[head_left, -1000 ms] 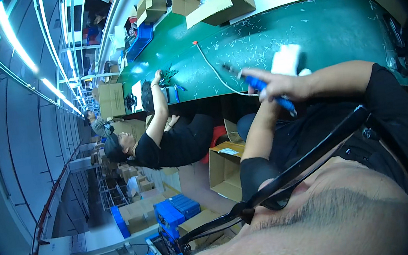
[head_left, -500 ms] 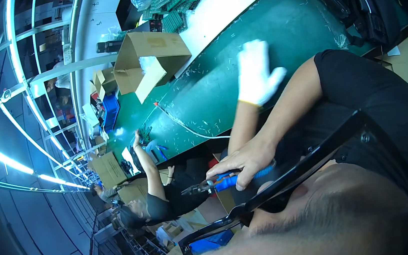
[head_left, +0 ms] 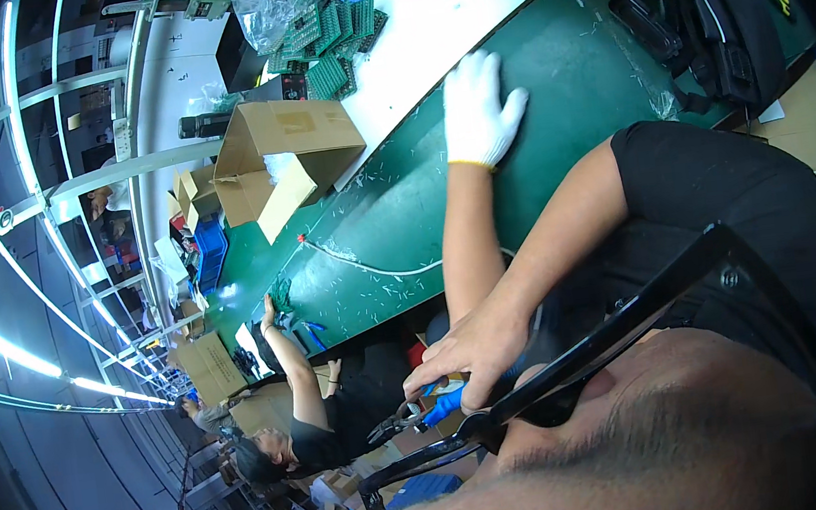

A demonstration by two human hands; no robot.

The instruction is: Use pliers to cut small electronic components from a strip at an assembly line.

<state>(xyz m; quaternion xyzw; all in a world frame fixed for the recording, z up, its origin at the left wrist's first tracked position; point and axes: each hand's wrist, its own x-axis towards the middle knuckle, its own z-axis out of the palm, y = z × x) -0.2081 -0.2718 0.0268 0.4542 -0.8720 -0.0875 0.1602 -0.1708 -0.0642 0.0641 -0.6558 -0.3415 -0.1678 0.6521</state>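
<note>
My left hand (head_left: 478,111), in a white knitted glove with a yellow cuff, rests palm down on the green tabletop (head_left: 568,70). Its fingers are stretched out, the thumb apart, close to the table's far edge. My bare right hand (head_left: 477,350) crosses in front of my left forearm, off the near side of the table. It grips pliers with blue handles (head_left: 443,407), whose dark metal jaws point to the left. Part of the handles is hidden behind my fingers and the black glasses frame (head_left: 598,334).
A white cable (head_left: 358,261) with a red tip lies across the tabletop. Beyond are an open cardboard box (head_left: 300,141) and piled green boards (head_left: 333,37). A black bag (head_left: 731,42) lies at right. At left, a co-worker (head_left: 316,422) reaches over the table near blue bins (head_left: 211,249).
My gloved left hand has shifted up and left, toward the table's far edge. My right hand with the pliers has sunk slightly to the left. The whole view has shifted a little.
</note>
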